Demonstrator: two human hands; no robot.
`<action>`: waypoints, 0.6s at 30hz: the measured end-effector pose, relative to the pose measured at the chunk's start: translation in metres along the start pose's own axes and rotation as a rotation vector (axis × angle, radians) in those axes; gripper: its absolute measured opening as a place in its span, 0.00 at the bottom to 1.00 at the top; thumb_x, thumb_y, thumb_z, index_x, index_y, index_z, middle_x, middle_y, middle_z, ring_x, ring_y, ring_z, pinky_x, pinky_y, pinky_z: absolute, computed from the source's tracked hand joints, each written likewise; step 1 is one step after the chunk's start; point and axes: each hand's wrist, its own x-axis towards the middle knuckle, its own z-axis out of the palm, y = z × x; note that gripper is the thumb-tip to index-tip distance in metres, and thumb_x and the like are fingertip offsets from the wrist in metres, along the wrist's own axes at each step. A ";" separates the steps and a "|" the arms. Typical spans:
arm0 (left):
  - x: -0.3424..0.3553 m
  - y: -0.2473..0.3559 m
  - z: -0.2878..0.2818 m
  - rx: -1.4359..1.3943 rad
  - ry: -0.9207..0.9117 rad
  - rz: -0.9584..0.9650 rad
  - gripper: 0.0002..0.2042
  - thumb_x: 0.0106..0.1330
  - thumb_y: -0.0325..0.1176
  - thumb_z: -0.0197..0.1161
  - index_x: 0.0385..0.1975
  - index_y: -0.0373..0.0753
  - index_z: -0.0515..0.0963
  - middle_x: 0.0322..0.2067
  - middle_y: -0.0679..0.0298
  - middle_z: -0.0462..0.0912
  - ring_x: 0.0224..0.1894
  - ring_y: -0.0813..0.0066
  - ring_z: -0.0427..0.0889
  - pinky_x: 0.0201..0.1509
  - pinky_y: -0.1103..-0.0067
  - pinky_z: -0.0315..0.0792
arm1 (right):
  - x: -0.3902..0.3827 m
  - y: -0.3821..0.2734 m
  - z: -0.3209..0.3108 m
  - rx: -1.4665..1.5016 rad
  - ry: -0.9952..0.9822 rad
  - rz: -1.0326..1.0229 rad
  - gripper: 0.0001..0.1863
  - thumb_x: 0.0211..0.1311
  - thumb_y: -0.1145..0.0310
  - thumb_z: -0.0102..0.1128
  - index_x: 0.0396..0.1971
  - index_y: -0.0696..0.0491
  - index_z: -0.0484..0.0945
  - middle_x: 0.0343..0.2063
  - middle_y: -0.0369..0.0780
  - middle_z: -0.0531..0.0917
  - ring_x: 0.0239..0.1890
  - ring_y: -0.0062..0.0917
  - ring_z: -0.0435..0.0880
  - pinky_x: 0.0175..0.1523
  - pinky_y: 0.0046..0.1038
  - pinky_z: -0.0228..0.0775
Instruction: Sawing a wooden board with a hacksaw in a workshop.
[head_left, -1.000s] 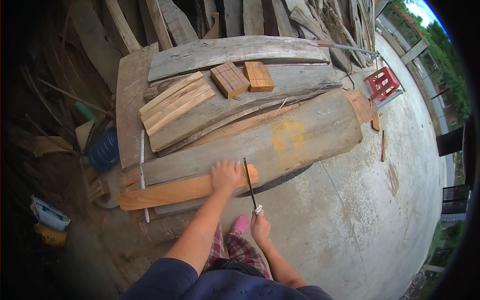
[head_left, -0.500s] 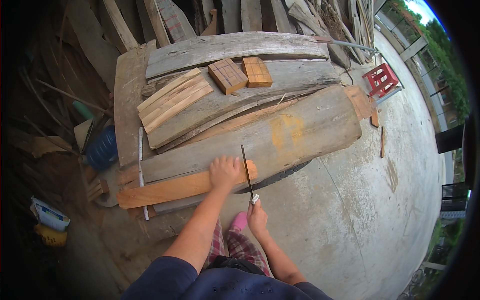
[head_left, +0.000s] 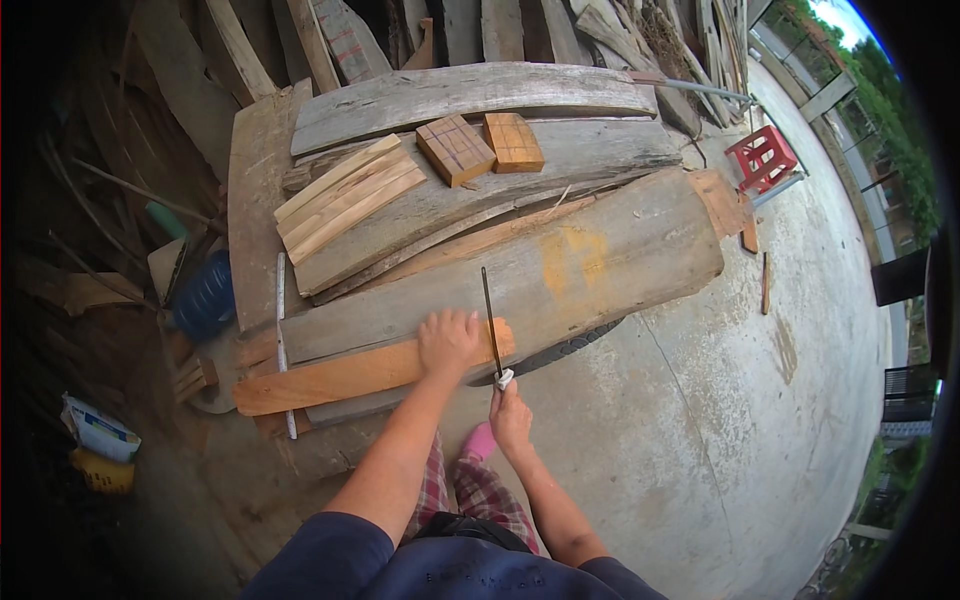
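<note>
A wide grey slab [head_left: 520, 275] lies just beyond the fingers, carrying an orange board [head_left: 340, 375]. The left hand [head_left: 448, 342] presses flat on that board's right end, fingers spread. Just right of those fingers a thin dark blade [head_left: 490, 315] crosses the board's end. The right hand [head_left: 511, 418] holds the blade's pale handle, fingers wrapped tight around it, below the board's edge.

The left hand [head_left: 449, 341] is pressed flat on an orange-ish plank [head_left: 340, 375] lying across a big weathered slab [head_left: 610, 265]. The right hand [head_left: 511, 418] grips a thin dark saw blade [head_left: 490, 318] by its wrapped handle, blade laid across the plank's right end. Two small square blocks [head_left: 480, 146] sit further back.
</note>
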 end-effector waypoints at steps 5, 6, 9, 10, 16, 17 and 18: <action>-0.001 -0.006 0.000 -0.002 -0.003 -0.005 0.17 0.66 0.47 0.53 0.26 0.40 0.79 0.32 0.57 0.78 0.39 0.55 0.75 0.44 0.61 0.66 | -0.009 -0.001 -0.003 -0.045 -0.053 -0.012 0.12 0.69 0.61 0.50 0.37 0.56 0.66 0.27 0.53 0.81 0.28 0.53 0.81 0.31 0.50 0.71; -0.002 -0.008 0.001 0.000 0.003 -0.007 0.17 0.66 0.47 0.53 0.26 0.40 0.79 0.32 0.57 0.78 0.39 0.55 0.75 0.44 0.61 0.66 | -0.031 0.012 0.000 -0.034 -0.072 0.014 0.11 0.69 0.63 0.50 0.38 0.56 0.67 0.27 0.54 0.81 0.28 0.53 0.80 0.31 0.50 0.70; 0.000 -0.005 0.000 -0.002 0.003 0.001 0.17 0.66 0.47 0.53 0.26 0.40 0.79 0.32 0.57 0.78 0.39 0.55 0.75 0.44 0.61 0.66 | -0.040 0.021 0.001 -0.009 -0.055 0.030 0.09 0.69 0.65 0.50 0.39 0.56 0.67 0.27 0.54 0.81 0.28 0.54 0.79 0.31 0.50 0.70; 0.000 -0.004 -0.001 -0.004 0.000 0.010 0.17 0.66 0.47 0.53 0.26 0.41 0.79 0.31 0.57 0.78 0.39 0.55 0.75 0.43 0.62 0.66 | -0.038 0.020 0.003 0.008 -0.021 0.017 0.09 0.69 0.65 0.50 0.39 0.56 0.67 0.27 0.54 0.81 0.28 0.54 0.80 0.31 0.50 0.70; -0.001 0.001 0.002 -0.010 0.008 0.014 0.17 0.66 0.47 0.53 0.25 0.41 0.79 0.31 0.58 0.78 0.39 0.56 0.75 0.43 0.62 0.66 | 0.022 -0.017 -0.006 -0.010 0.042 -0.043 0.12 0.68 0.61 0.51 0.36 0.55 0.67 0.28 0.53 0.81 0.28 0.52 0.81 0.31 0.50 0.71; -0.001 -0.002 0.002 -0.008 0.009 0.011 0.17 0.66 0.47 0.53 0.25 0.41 0.79 0.31 0.58 0.78 0.39 0.56 0.75 0.43 0.62 0.66 | 0.013 -0.014 -0.004 -0.009 0.039 -0.045 0.12 0.68 0.61 0.51 0.36 0.55 0.67 0.28 0.53 0.81 0.28 0.52 0.81 0.31 0.50 0.71; -0.002 -0.006 0.001 -0.003 0.011 0.003 0.17 0.66 0.47 0.53 0.25 0.40 0.79 0.31 0.58 0.78 0.39 0.56 0.75 0.43 0.62 0.66 | -0.007 -0.006 0.000 -0.022 -0.008 -0.009 0.12 0.68 0.61 0.51 0.36 0.56 0.67 0.28 0.53 0.81 0.28 0.52 0.81 0.31 0.50 0.71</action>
